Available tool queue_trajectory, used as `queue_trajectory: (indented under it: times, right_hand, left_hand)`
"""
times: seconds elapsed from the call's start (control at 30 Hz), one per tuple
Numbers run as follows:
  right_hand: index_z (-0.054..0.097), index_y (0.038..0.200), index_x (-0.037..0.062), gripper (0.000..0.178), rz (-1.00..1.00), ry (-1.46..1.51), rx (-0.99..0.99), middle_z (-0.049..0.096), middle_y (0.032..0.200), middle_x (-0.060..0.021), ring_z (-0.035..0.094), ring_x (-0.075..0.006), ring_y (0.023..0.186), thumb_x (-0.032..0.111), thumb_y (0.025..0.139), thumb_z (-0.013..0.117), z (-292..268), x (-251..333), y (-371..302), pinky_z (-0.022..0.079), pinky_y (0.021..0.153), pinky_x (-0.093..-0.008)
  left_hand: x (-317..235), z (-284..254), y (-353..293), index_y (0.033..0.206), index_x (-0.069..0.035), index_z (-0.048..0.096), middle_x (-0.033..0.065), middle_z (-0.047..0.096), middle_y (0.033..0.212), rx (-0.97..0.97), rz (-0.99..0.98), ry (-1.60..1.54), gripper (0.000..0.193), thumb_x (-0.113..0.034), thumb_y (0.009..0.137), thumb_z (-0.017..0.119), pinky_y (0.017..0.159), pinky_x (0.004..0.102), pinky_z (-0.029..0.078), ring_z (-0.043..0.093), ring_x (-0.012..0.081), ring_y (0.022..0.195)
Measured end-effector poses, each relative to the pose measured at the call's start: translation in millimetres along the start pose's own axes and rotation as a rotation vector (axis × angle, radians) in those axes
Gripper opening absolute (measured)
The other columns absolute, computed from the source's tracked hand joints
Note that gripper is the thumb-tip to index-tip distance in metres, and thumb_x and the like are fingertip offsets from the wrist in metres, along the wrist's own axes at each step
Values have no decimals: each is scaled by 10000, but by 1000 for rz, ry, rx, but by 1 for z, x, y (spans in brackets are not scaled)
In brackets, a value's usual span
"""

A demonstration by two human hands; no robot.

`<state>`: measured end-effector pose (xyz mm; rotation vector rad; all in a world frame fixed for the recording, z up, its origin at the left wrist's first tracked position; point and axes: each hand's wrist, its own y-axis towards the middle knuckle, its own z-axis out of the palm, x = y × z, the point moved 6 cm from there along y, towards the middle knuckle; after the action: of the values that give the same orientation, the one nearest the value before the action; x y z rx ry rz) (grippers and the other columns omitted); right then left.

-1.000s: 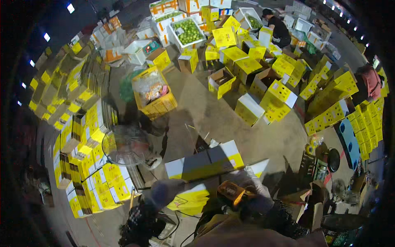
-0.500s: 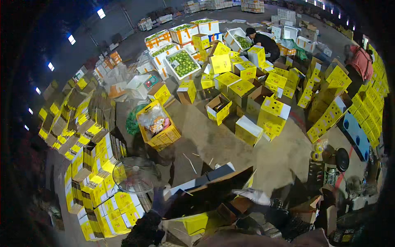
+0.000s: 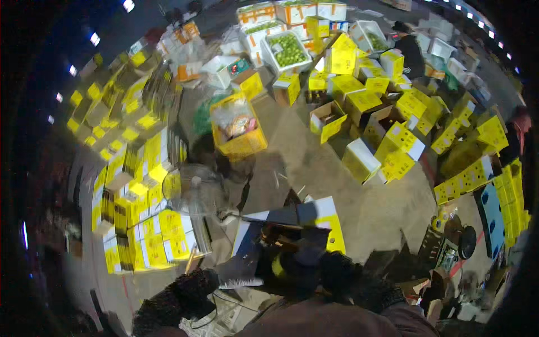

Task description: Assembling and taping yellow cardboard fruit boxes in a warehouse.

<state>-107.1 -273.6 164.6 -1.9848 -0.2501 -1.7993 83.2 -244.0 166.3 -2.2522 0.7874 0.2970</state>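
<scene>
Left grip [image 3: 240, 271] near body, yellow-white carton [image 3: 307, 213] just beyond.

Small print on the yellow cartons [image 3: 341, 60], all of it too blurred for reading.

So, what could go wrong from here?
The round wire-cage fan stands close to the left end of the yellow-and-white cardboard box, so a leftward swing of the box might knock it. A thin black cable curves near the person's left hand and could perhaps catch on the dark textured left sleeve.
</scene>
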Motion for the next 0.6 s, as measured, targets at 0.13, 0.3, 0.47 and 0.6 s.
queue_trajectory:
  times: [0.13, 0.3, 0.47, 0.6]
  right_hand:
    - [496, 1170, -7, 319, 52, 561, 232, 584, 1047, -112, 566, -221, 931, 124, 879, 490, -32, -70, 0, 481, 795, -349]
    - [494, 1096, 22, 250, -219, 441, -34, 577, 957, -89, 557, -189, 832, 162, 890, 467, -93, 66, -14, 473, 730, -306]
    - [441, 1191, 22, 375, -520, 70, 167, 569, 1032, -87, 547, -168, 882, 255, 899, 467, -96, -33, 8, 456, 749, -279]
    - [463, 1163, -21, 404, -334, -211, 243, 558, 1127, -95, 554, -178, 1022, 275, 894, 518, -12, -13, -11, 462, 848, -286]
  left_hand:
    - [-5, -3, 59, 1286, -9, 382, 189, 406, 1298, -232, -70, -42, 542, -284, 846, 537, 984, 453, 324, 363, 405, 1189]
    - [36, 1, 51, 1260, -12, 400, 227, 416, 1225, -1059, -152, 372, 599, -255, 744, 584, 974, 492, 310, 403, 385, 1134]
    - [84, 19, 64, 1303, -2, 366, 183, 406, 1290, -1381, -131, -398, 496, -172, 865, 524, 1019, 407, 285, 395, 323, 1184]
    - [101, 26, 78, 1345, -17, 344, 130, 419, 1335, -1012, 164, -674, 507, -144, 884, 515, 1035, 347, 271, 386, 254, 1226]
